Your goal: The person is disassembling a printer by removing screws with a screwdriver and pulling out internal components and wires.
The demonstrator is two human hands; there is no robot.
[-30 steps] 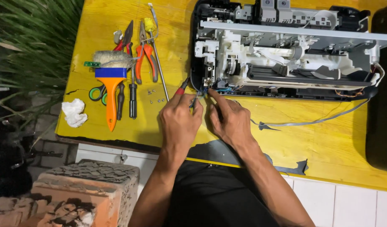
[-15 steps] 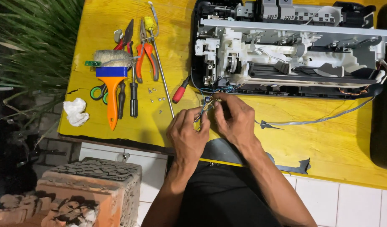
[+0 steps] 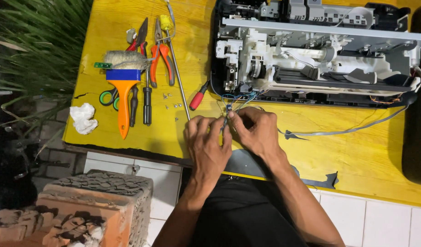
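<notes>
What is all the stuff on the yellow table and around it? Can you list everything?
opened printer: one, black and white, table's far right
thin wires: a few, coloured, from printer to the hands
flat ribbon cable: one, grey, right of hands
paintbrush: one, orange and blue, left
pliers: one, orange handles, beside brush
scissors: one, green handles, under brush
screwdriver: one, red handle, by printer
small screws: several, silver, mid-table
crumpled tissue: one, white, left edge
table: one, yellow
bricks: stack, reddish, lower left
left hand: pinching the wires
right hand: pinching the wires

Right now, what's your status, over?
Left hand and right hand both pinching thin wires from opened printer. Red-handled screwdriver lies beside.
</notes>
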